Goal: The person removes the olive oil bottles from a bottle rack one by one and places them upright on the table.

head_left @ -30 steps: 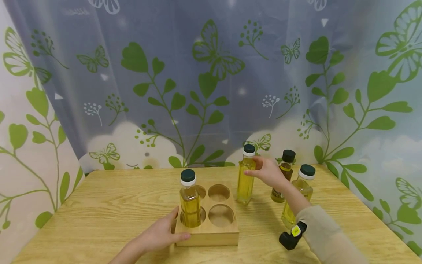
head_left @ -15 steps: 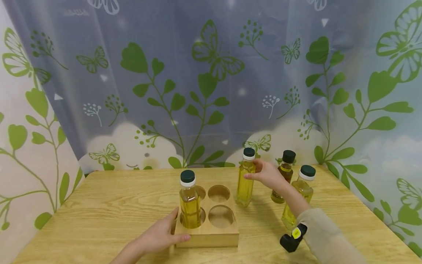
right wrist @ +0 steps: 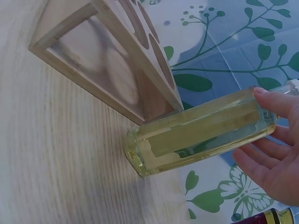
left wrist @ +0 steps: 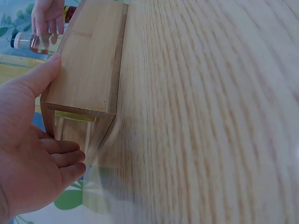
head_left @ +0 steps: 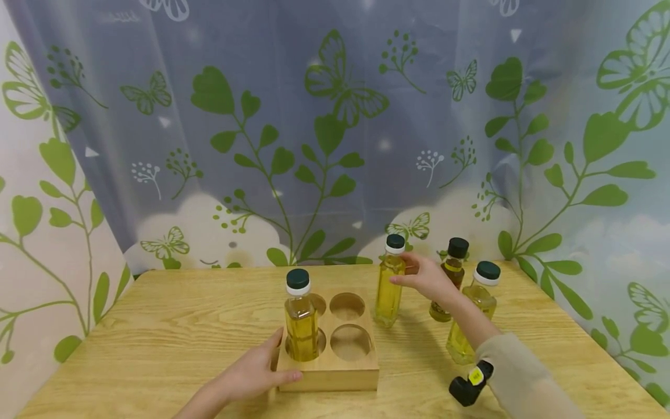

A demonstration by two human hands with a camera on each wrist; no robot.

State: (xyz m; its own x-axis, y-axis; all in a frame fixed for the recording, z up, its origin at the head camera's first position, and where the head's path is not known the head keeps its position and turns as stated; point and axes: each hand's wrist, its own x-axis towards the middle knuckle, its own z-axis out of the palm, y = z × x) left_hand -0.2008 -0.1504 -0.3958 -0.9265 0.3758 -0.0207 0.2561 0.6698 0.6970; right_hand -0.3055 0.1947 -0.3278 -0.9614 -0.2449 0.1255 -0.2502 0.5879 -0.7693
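My right hand [head_left: 426, 279] pinches an upright oil bottle [head_left: 388, 291] with a dark green cap, just right of a square wooden bottle holder [head_left: 330, 380]. In the right wrist view, the bottle's base [right wrist: 135, 156] is near the table beside the holder's hollow side; whether it touches the wood I cannot tell. My left hand [head_left: 256, 369] grips the holder's front left corner. Its thumb [left wrist: 46, 74] lies on the front face in the left wrist view, and the fingers bend at the side. Another oil bottle [head_left: 302, 326] stands in the front left hole.
Right of the held bottle stand a brown bottle [head_left: 454, 270] with a dark cap and another oil bottle [head_left: 481, 299], partly behind my right forearm. A black wrist device [head_left: 467, 389] hangs at my sleeve. A patterned curtain [head_left: 335, 145] rises behind the wooden table [head_left: 183, 326].
The held bottle has come down slightly beside the holder within the last second, my right hand still on it. My left hand and the holder stay in place.
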